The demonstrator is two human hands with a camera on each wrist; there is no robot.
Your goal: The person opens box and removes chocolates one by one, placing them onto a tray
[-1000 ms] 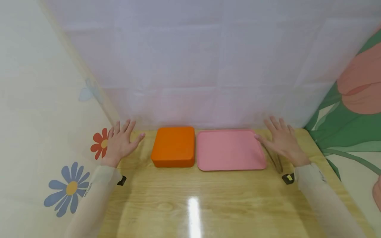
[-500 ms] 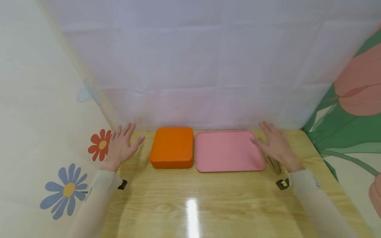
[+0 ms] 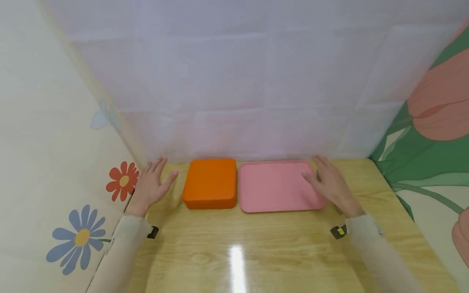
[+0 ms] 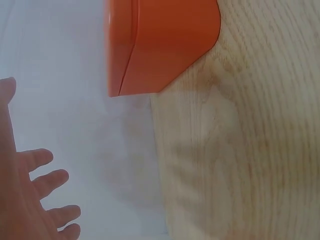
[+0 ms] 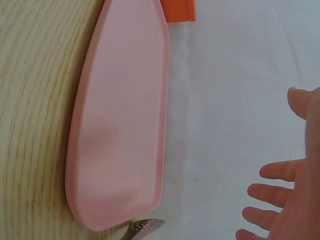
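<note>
Space separates the left hand [image 3: 148,189], raised by the table's [image 3: 198,252] left edge and little changed, from the right hand [image 3: 331,185], which has come inward over the last second, its thumb now overlapping the right end of the pink tray [image 3: 275,187] in the head view. Neither grips anything; the shift looks like an approach, no handling begun. The shallow tray lies along the table's back edge, a shadow on its floor. Left of it, by that edge, stands the orange box [image 3: 210,181], contents hidden. A metal utensil [image 5: 145,229] pokes out beside the tray's right end.
</note>
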